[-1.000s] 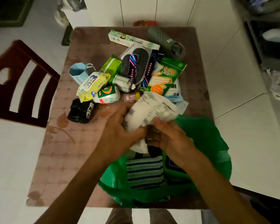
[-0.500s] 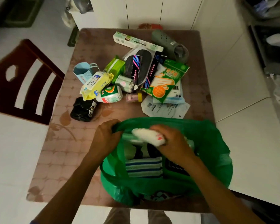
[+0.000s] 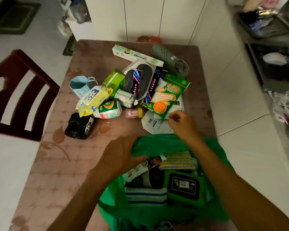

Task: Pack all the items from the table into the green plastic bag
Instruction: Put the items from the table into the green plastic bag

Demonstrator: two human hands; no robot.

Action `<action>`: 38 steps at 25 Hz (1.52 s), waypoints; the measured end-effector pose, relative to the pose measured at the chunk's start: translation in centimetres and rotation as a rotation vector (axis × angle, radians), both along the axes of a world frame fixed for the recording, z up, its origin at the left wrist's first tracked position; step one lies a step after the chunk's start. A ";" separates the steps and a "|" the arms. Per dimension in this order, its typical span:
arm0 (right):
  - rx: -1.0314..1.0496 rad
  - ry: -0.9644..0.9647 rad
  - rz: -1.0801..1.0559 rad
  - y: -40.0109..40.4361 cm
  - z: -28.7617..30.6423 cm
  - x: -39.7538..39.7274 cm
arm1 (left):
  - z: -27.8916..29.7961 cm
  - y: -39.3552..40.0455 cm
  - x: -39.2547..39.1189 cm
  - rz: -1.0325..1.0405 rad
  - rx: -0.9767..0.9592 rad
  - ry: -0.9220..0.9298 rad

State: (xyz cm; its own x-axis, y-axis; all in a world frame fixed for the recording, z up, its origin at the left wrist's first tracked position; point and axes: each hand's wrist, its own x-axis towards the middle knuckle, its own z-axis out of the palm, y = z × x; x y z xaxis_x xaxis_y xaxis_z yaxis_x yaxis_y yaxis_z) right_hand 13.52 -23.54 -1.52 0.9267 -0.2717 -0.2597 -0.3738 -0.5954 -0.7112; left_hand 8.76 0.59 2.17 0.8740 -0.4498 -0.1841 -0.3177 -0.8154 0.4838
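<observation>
A dark wooden chair (image 3: 22,95) stands at the left of the bench (image 3: 57,164). On the bench the heap lies as it did half a second ago: black roll (image 3: 78,125), blue cup (image 3: 81,85), yellow wipes pack (image 3: 93,100), green-and-white can (image 3: 109,110), then a small pink bottle (image 3: 133,112), the long toothpaste box (image 3: 137,55), a grey clog (image 3: 171,60) and the green glove packet (image 3: 169,95).

The left hand (image 3: 120,155), which earlier gripped the bag's far left rim, now lies with its fingers curled over the rim of the green plastic bag (image 3: 157,144); its grip is pressed onto the plastic, holding the mouth down. The bag sits at the near edge of the bench, mouth open, showing a striped cloth (image 3: 145,195), a green pouch (image 3: 184,187) and snack packets (image 3: 157,162).

The right hand (image 3: 182,124) has left the bag, where it was pushing in a white bundle, and is now out over the bench, above a white paper envelope (image 3: 155,124) and just beside the glove packet. Its fingers are curled with the tips drawn close; whether the grip pinches anything I cannot tell. The white bundle is no longer in the hand.
</observation>
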 end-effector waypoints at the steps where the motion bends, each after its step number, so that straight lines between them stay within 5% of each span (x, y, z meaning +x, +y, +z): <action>1: -0.068 0.134 -0.008 -1.1 -1.8 1.1 | -0.1 -0.9 0.2 -0.024 0.023 -0.020; 4: 0.071 0.319 -0.278 -3.4 -7.1 2.7 | -1.6 -2.3 0.1 -0.015 0.008 -0.006; 10: 0.346 0.334 -0.729 -1.8 -12.9 4.3 | -3.7 -0.9 -0.5 0.124 -0.083 0.065; 13: 0.548 0.374 -0.724 0.1 -11.5 3.8 | -3.7 -0.7 -0.5 0.131 -0.116 0.073; 23: 0.800 -0.196 -0.412 -4.9 7.4 -9.8 | -2.0 -2.7 0.0 0.208 -0.225 0.063; 26: 0.902 -0.114 -0.350 -5.7 7.8 -14.5 | -1.7 -2.6 0.4 0.290 -0.295 0.080; 31: 0.386 0.322 -0.144 -4.6 1.6 -18.3 | -1.1 -2.6 -0.3 0.260 -0.312 0.054; 34: 0.231 0.273 -0.142 -2.3 -0.8 -18.4 | -1.1 -2.3 -1.0 0.191 -0.341 0.088; 38: -0.568 0.132 0.098 -1.5 1.4 -15.5 | -0.2 -0.2 -1.8 0.094 -0.321 0.293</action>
